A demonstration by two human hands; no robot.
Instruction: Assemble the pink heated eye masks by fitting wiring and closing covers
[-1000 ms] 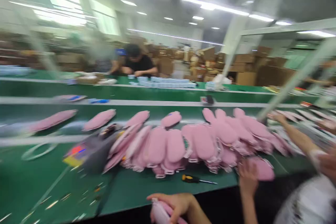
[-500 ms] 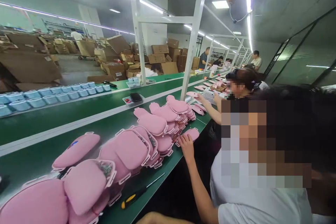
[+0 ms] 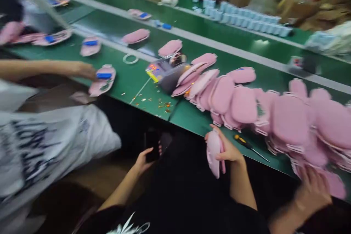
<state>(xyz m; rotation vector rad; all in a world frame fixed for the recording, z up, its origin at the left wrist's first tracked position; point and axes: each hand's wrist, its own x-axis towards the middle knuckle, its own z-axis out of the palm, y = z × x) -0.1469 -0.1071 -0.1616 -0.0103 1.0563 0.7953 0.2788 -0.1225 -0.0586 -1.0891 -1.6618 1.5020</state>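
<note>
My left hand [image 3: 144,159] is closed around a dark, flat rectangular object that looks like a phone [image 3: 152,145], held low in front of my black shirt. In my right hand [image 3: 229,149] is a pink padded shell piece [image 3: 214,151], gripped on edge just off the table's front edge. Close by on the green table [image 3: 189,120] lies a screwdriver [image 3: 250,146] with a yellow and black handle. A long heap of pink shell pieces [image 3: 290,124] runs to the right. Motion blurs the picture.
A grey device with a lit display [image 3: 164,71] stands by the heap, with small gold bits [image 3: 164,106] scattered before it. At left a co-worker's hand [image 3: 83,70] touches a pink shell with a blue part [image 3: 103,76]. Another co-worker's hand [image 3: 315,186] rests on pink pieces at right.
My view has swung left and down from the length of the line. Both of my hands, the dark object and the held pink piece now show.
</note>
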